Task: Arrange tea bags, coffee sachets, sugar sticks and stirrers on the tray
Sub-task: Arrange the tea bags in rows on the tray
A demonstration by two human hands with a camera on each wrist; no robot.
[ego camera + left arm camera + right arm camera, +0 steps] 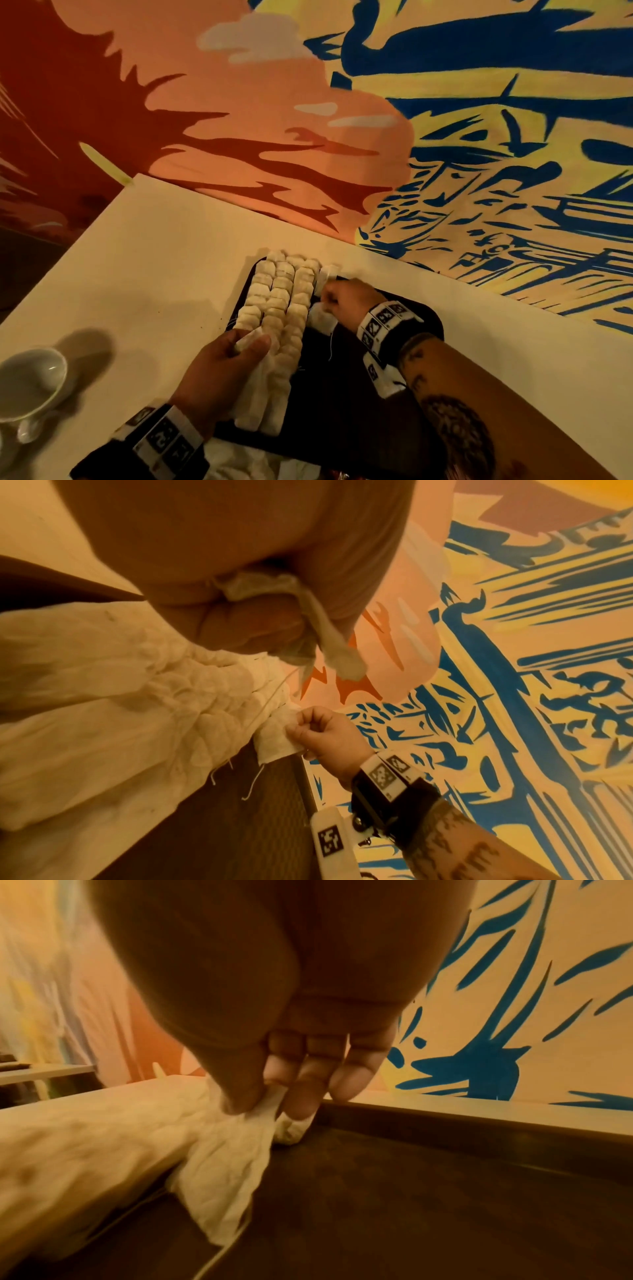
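1. No word, brand name or number could be read in any of the three views.
2. The only sign-like marks were black-and-white square coded markers on the wristband of the right wrist (383, 322) and on the wristband of the left wrist (164, 442); they carried patterns, not letters.
3. A further coded marker stood on a white block (329, 837) attached beside the right wristband, seen in the left wrist view.
4. Dark marks on the right forearm (455, 421) were too blurred to be read as text.
5. The painted wall (513, 137) on the far side bore blue brush strokes only, with no legible characters.
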